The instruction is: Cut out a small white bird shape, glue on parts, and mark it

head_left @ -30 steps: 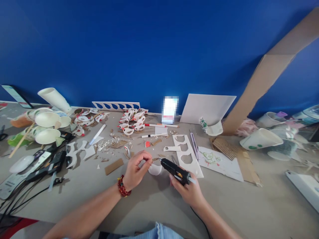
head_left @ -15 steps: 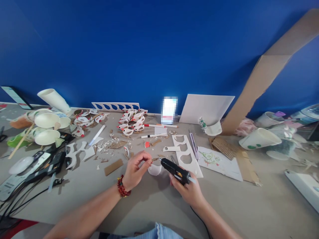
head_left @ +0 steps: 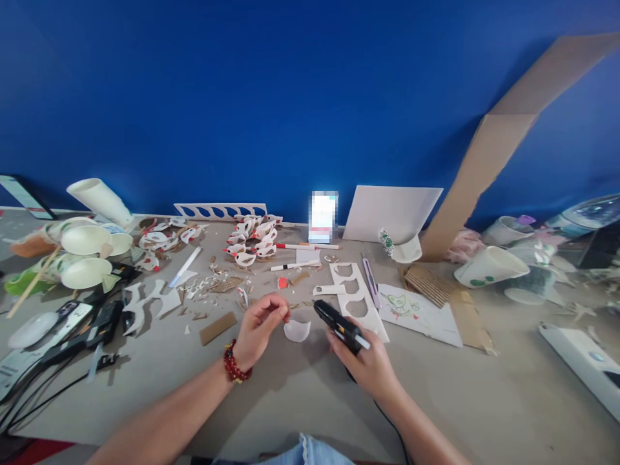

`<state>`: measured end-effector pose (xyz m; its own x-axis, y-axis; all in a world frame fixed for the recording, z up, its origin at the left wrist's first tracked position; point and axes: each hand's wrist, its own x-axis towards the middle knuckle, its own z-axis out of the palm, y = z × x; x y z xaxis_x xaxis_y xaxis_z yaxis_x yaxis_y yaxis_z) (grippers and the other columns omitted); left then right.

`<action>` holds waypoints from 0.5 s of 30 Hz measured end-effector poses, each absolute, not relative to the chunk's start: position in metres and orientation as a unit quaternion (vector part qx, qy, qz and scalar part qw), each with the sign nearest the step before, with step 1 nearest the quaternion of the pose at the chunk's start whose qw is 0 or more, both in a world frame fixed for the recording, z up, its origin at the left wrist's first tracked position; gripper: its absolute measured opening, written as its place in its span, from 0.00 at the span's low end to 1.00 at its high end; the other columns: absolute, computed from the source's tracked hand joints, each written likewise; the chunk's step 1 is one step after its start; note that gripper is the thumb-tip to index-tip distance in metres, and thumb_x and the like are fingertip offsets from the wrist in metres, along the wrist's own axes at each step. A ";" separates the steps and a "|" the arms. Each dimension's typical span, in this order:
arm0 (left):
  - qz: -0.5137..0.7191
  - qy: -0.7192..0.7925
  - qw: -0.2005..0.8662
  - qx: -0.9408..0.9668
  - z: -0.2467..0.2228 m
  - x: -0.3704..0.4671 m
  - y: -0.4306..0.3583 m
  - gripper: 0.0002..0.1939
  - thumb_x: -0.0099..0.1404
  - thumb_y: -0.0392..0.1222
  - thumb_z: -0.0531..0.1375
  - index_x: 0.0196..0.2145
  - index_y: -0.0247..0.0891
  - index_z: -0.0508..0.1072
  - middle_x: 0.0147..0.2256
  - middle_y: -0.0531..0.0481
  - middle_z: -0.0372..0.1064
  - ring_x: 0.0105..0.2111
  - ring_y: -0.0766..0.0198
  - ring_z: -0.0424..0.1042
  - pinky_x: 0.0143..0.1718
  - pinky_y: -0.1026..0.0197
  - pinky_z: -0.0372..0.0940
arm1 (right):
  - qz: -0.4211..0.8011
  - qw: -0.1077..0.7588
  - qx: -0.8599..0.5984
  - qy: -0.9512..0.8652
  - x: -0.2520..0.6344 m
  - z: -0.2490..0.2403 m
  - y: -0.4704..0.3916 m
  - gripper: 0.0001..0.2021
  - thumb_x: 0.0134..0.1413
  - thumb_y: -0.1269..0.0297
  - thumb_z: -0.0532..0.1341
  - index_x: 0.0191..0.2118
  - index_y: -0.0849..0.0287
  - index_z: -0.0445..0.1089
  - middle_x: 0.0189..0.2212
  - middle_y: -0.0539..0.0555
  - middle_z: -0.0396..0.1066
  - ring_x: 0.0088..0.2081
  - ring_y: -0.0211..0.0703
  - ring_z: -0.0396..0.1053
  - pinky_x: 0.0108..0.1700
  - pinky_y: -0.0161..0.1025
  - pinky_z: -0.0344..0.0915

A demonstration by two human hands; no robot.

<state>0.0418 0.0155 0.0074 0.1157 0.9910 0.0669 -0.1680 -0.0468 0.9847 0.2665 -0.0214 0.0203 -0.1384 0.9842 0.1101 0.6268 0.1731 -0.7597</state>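
My right hand [head_left: 364, 357] is wrapped round a black glue gun [head_left: 338, 325], whose nozzle points up and to the left. A glue stick shows at its rear. My left hand [head_left: 263, 327] has its thumb and fingertips pinched together; whatever they hold is too small to name. Just right of those fingertips, a white bird-shaped cutout [head_left: 297, 330] lies flat on the grey table. Left of my left hand is a small brown cardboard piece [head_left: 217, 328]. White birds with red beaks [head_left: 245, 258] are clustered farther back.
A white cutout sheet [head_left: 361, 303], a purple cutter [head_left: 371, 282] and a bird drawing [head_left: 419, 314] lie to the right. Paper cups [head_left: 491, 267] stand beyond them. Cables and a power strip [head_left: 24, 361] occupy the left. Cardboard scraps lie across the middle.
The glue gun's nozzle has swung up and away from my left fingertips. More of the white cutout shows between my hands. The view has shifted slightly.
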 end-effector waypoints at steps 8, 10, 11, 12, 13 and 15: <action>0.539 0.373 0.676 0.336 0.016 0.038 0.025 0.07 0.60 0.41 0.62 0.28 0.36 0.69 0.27 0.53 0.67 0.26 0.70 0.65 0.30 0.66 0.62 | 0.040 0.240 -0.585 -0.774 0.322 0.031 -0.028 0.16 0.52 0.64 0.56 0.47 0.59 0.66 0.42 0.61 0.74 0.42 0.53 0.72 0.42 0.44 0.68; 0.543 0.363 0.683 0.327 0.020 0.036 0.026 0.07 0.61 0.40 0.62 0.28 0.36 0.69 0.27 0.54 0.67 0.26 0.70 0.64 0.30 0.67 0.61 | -0.019 0.224 -0.627 -0.746 0.351 0.025 -0.033 0.17 0.54 0.61 0.55 0.48 0.60 0.65 0.43 0.62 0.73 0.44 0.55 0.72 0.45 0.46 0.67; 0.543 0.361 0.685 0.325 0.023 0.035 0.026 0.06 0.61 0.40 0.62 0.28 0.36 0.70 0.27 0.54 0.67 0.26 0.71 0.64 0.30 0.67 0.61 | -0.042 0.210 -0.650 -0.729 0.366 0.021 -0.036 0.17 0.55 0.58 0.54 0.48 0.60 0.65 0.42 0.63 0.73 0.44 0.56 0.72 0.44 0.47 0.67; 0.542 0.360 0.687 0.323 0.024 0.035 0.026 0.06 0.61 0.40 0.62 0.28 0.36 0.70 0.27 0.54 0.67 0.26 0.71 0.64 0.31 0.67 0.61 | -0.054 0.189 -0.673 -0.713 0.379 0.016 -0.040 0.17 0.55 0.57 0.54 0.48 0.59 0.65 0.43 0.63 0.73 0.44 0.57 0.72 0.44 0.47 0.68; 0.540 0.360 0.690 0.320 0.026 0.034 0.026 0.06 0.60 0.40 0.62 0.28 0.36 0.70 0.27 0.53 0.68 0.26 0.71 0.65 0.31 0.67 0.61 | -0.061 0.170 -0.690 -0.701 0.391 0.012 -0.044 0.17 0.55 0.55 0.54 0.47 0.59 0.65 0.43 0.62 0.74 0.43 0.56 0.72 0.42 0.47 0.68; 0.531 0.364 0.696 0.317 0.027 0.035 0.024 0.06 0.60 0.40 0.63 0.28 0.36 0.70 0.27 0.53 0.68 0.27 0.70 0.65 0.31 0.67 0.61 | -0.066 0.138 -0.715 -0.683 0.408 0.004 -0.052 0.17 0.56 0.55 0.53 0.47 0.58 0.65 0.40 0.61 0.75 0.40 0.55 0.73 0.39 0.46 0.69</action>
<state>0.0348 0.0245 0.0273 0.1712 0.9704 -0.1703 -0.5089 0.2351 0.8281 0.4075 -0.0520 0.0044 0.0593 0.9573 0.2830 0.9938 -0.0299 -0.1071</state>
